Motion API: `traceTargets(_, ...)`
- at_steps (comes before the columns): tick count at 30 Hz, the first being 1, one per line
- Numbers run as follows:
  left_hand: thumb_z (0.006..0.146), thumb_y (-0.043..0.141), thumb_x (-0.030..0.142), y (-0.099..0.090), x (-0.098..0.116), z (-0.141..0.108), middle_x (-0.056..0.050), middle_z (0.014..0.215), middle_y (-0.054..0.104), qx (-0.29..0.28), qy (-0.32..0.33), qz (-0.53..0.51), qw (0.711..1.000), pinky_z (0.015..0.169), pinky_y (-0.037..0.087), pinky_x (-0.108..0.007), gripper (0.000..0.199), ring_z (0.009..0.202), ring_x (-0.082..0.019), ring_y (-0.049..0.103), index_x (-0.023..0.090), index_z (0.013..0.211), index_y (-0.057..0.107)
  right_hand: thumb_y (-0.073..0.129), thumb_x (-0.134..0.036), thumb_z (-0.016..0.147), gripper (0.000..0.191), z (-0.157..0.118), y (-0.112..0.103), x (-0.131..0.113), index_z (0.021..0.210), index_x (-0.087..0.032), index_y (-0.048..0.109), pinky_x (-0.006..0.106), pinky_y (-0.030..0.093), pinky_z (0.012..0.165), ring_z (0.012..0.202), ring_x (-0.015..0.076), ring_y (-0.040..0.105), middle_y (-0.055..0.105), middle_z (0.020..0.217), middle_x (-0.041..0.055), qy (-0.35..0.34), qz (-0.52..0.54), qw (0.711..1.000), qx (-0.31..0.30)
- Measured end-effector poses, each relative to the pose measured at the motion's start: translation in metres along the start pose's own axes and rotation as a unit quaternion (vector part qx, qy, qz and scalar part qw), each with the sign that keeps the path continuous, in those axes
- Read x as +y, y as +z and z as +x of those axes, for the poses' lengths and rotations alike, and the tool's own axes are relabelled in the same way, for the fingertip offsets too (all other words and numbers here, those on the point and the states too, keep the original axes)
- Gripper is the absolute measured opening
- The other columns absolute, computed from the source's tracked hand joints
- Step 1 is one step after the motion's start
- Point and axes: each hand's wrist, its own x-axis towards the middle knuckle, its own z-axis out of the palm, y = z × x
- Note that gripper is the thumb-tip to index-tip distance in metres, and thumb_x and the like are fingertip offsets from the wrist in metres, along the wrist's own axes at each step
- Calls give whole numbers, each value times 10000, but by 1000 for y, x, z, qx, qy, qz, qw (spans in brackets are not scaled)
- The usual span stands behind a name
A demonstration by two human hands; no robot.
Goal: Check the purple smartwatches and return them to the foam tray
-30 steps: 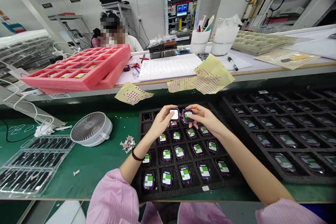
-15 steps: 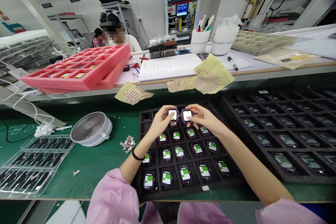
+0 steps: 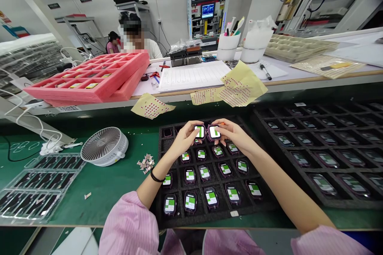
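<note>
My left hand [image 3: 189, 135] grips a smartwatch [image 3: 199, 132] with a lit white-and-green screen, its thumb on the glass. In my right hand [image 3: 229, 130] is a second smartwatch [image 3: 214, 132], also lit, with the thumb on its screen. Both watches are held side by side, very close together, above the far rows of a black foam tray [image 3: 199, 220]. Several watches with green-and-white screens, such as one watch [image 3: 211, 198], lie in the tray's compartments. Something orange [image 3: 222, 123] shows at my right index finger; I cannot make out what it is.
Another black foam tray [image 3: 299, 185] of watches lies at right. To the left are a small fan [image 3: 104, 147], a pile of small pieces [image 3: 146, 163] and clear plastic trays [image 3: 38, 187]. Pink foam trays [image 3: 98, 91] and paper sheets [image 3: 193, 76] occupy the raised shelf. Two people sit beyond.
The left watch has shifted slightly right, and its screen has gone from mostly white to white with more green. The right watch's screen also shows more green. Both watches remain held.
</note>
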Motion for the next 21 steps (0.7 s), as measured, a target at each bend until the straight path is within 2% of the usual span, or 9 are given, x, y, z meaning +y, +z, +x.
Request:
traceTargets(4,842,621,317,0,0,-2,-80,1095,603,-34,6,-8,999,607,471,-220,407,783,-130,598,186,1206,495,711,-469,744,372,0,-1,0,958,-192,583,228,384,393,505,139,620,614,689,-12,3,7,1000,18)
traceTargets(9,849,600,296,-1,-1,-2,-93,1133,592,-47,-4,-11,999,540,420,-195,444,815,-143,617,195,1259,463,690,-502,751,361,0,-1,0,908,-191,594,232,376,386,464,133,597,601,636,-19,5,12,999,36)
traceTargets(15,907,500,326,-2,-2,0,-27,814,606,15,-5,6,1000,505,399,-197,305,657,-121,613,167,1158,568,684,-463,768,351,1,-3,1,968,-196,576,224,402,390,539,153,647,608,708,-8,7,6,1000,6)
traceTargets(19,909,495,358,-2,1,0,-9,743,606,44,-17,15,999,443,352,-185,268,552,-97,578,167,1054,614,723,-402,742,386,1,-3,0,1021,-201,550,209,414,384,622,163,681,619,878,25,-4,-10,1000,-27)
traceTargets(21,891,526,385,-1,3,0,-2,721,599,46,-19,3,999,435,368,-183,265,537,-93,562,163,1003,618,746,-382,723,412,1,-3,0,1031,-205,537,200,414,381,640,164,686,618,912,31,-8,-16,999,-36)
